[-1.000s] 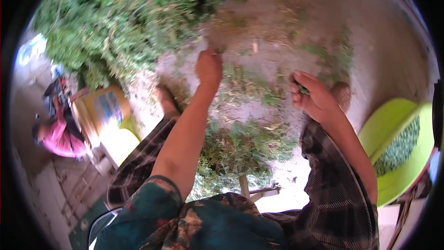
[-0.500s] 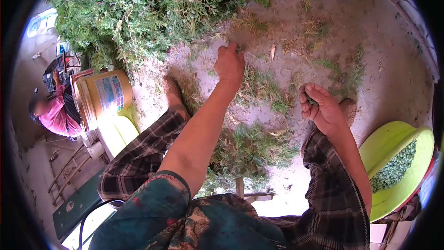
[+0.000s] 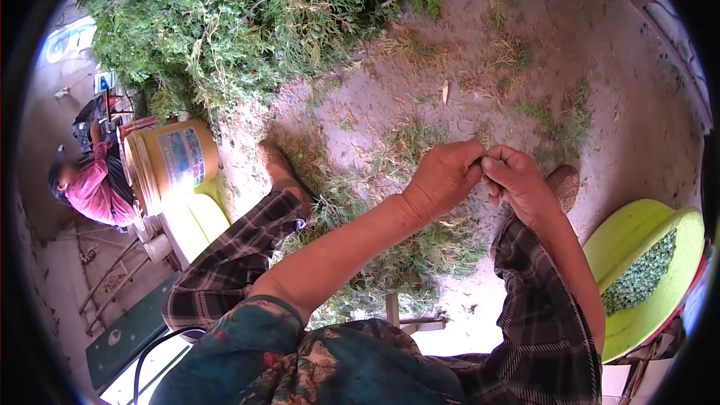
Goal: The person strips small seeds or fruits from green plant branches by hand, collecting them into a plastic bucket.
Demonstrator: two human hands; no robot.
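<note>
My left hand [image 3: 448, 178] is closed in a pinch, its fingertips meeting those of my right hand in front of my right knee. What the left fingers hold is too small and hidden to tell. My right hand [image 3: 522, 184] is curled closed; the small green berries seen in it a moment earlier are now hidden by its fingers. Below and around the hands, cut green sprigs [image 3: 405, 255] lie on the dirt floor between my legs.
A large heap of leafy green branches [image 3: 247, 22] fills the top left. At right stands a yellow-green basin [image 3: 630, 229] holding small green berries [image 3: 641, 274]. A yellow bucket [image 3: 180, 156] is at left, beside a seated person in a pink top [image 3: 94, 191].
My left hand has moved from the floor near the branch heap down and right to meet my right hand. The right fingers have closed further, covering the green berries.
</note>
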